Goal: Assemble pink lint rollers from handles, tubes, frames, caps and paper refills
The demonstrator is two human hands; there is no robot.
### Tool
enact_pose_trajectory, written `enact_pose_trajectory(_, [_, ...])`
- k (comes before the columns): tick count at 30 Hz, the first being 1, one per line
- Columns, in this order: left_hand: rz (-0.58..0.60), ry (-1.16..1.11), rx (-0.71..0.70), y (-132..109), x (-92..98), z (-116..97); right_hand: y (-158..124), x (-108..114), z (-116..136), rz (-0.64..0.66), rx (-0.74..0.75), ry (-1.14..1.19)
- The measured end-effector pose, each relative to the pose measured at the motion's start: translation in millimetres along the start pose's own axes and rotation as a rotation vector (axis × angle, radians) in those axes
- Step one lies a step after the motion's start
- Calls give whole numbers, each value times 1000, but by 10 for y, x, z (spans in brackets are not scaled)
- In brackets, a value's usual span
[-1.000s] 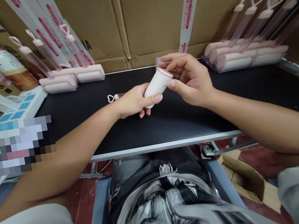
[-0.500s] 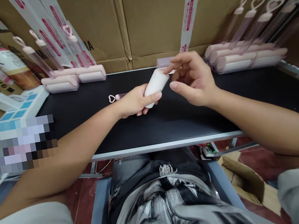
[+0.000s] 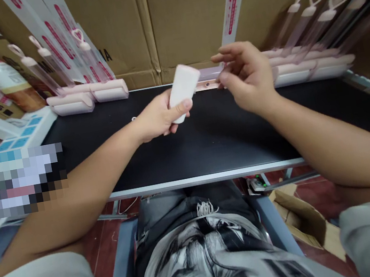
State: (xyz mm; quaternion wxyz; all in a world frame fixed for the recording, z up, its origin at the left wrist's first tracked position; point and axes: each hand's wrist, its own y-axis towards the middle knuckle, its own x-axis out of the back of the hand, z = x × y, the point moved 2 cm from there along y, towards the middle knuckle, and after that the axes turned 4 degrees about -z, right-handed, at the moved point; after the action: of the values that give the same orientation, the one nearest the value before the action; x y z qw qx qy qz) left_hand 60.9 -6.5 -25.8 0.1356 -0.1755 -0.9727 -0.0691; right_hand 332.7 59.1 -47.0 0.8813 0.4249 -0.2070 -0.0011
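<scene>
My left hand [image 3: 156, 117] is closed around a white cylindrical roller [image 3: 182, 87], held tilted with its pink-rimmed end pointing up and away over the black table [image 3: 206, 139]. My right hand [image 3: 245, 75] has reached to the table's far edge, where its fingers pinch a pale pink flat part [image 3: 209, 81] lying against the cardboard wall. A small pink piece shows just behind my left wrist, mostly hidden.
Pink lint rollers with heart-ended handles lean at back left [image 3: 90, 90] and in a larger pile at back right [image 3: 308, 64]. Cardboard boxes [image 3: 184, 14] form the back wall. A white scale [image 3: 22, 131] and a jar [image 3: 4, 77] sit at left. An open carton [image 3: 302, 218] lies on the floor.
My right hand left the roller's end and moved back to the far edge, taking hold of the pink part. My left hand lifted the roller and tilted it more upright.
</scene>
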Motion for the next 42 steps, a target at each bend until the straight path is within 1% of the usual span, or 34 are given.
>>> enact_pose_trajectory(1, [-35,-23,-28,10,28,-14,57,46,-126,-29,-25,-82])
enact_pose_trajectory(3, [-103,-60,-65,41,89,-13,156,114,-385,-15,-90,-290])
enact_pose_trajectory(5, [-163,-88,-81,78,145,18,218,144,-605,35,-167,-458])
enact_pose_trajectory(7, [-204,-106,-89,110,180,53,241,137,-754,101,-230,-575])
enact_pose_trajectory(10, [-232,-110,-95,123,189,66,236,104,-856,201,-293,-685])
enact_pose_trajectory(14, [-250,-108,-87,77,162,0,224,89,-887,294,-341,-753])
enact_pose_trajectory(18, [-257,-117,-50,29,140,-66,227,75,-850,317,-336,-778])
enact_pose_trajectory(22, [-259,-136,-36,32,143,-81,216,36,-713,302,-302,-754])
enact_pose_trajectory(27, [-273,-192,9,72,171,-52,190,45,-497,192,-264,-642])
enact_pose_trajectory(30, [-288,-252,52,95,179,-40,177,58,-389,106,-174,-570])
enact_pose_trajectory(33, [-263,-314,100,107,169,-38,153,40,-291,40,-85,-481])
enact_pose_trajectory(37, [-195,-346,147,113,135,-17,96,-27,-148,1,-17,-396])
enact_pose_trajectory(42, [-179,-349,154,102,78,19,26,-91,42,-14,24,-293])
